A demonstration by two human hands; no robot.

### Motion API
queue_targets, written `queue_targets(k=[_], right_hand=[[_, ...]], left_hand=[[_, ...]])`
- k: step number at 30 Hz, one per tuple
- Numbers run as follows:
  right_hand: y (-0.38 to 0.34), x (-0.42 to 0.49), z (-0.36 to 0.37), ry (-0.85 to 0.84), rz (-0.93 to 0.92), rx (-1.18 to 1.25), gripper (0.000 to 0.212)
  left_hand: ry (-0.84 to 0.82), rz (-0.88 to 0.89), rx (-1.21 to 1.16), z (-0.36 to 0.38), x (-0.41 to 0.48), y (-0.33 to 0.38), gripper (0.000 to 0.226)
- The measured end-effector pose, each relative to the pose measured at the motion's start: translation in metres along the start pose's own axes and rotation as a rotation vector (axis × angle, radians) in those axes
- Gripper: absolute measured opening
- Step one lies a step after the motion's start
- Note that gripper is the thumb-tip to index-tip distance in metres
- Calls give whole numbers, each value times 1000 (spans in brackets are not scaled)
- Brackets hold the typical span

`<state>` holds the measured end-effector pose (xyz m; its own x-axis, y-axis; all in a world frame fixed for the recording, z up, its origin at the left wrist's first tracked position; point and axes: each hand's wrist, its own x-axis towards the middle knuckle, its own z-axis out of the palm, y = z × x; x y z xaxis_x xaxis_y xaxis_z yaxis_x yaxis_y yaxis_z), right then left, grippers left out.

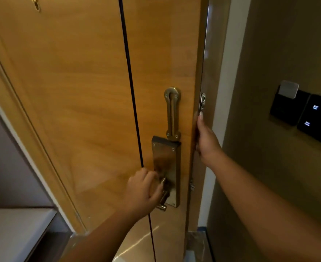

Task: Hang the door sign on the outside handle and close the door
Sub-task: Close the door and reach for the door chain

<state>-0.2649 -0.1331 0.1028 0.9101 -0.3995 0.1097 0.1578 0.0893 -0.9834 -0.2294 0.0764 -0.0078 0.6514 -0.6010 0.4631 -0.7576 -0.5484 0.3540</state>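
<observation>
Fingers of the right hand (206,140) are curling around the honey-brown wooden door's (80,91) free edge and risk getting pinched at closing; the left hand (144,191) is gripping the brushed-metal lever handle (163,197). No door sign is showing here.

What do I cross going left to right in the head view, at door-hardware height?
White shelf → door frame → black line on door → left hand → lock plate → right hand on the door edge → wall switch panels.

Wooden door (80,91) slightly ajar; brass lever handle (163,200) on metal lock plate (167,163), near edge.
</observation>
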Motion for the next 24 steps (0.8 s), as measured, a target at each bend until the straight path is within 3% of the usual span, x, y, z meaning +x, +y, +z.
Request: queue_targets(k=[3, 7, 11, 17, 24], right_hand=[[6, 29, -16, 27, -48, -45, 48], [8, 68, -28, 128, -142, -112, 46], [21, 102, -49, 230, -217, -170, 31], [58, 129, -80, 311, -84, -403, 71], [83, 165, -103, 274, 94, -561, 93]], left_hand=[[-393, 46, 256, 26, 28, -17, 43], [-569, 23, 357, 51, 81, -15, 74], [-657, -37, 404, 74, 126, -13, 72], [-750, -161, 416, 107, 189, -16, 74], [-646, -302, 504, 141, 238, -20, 76]])
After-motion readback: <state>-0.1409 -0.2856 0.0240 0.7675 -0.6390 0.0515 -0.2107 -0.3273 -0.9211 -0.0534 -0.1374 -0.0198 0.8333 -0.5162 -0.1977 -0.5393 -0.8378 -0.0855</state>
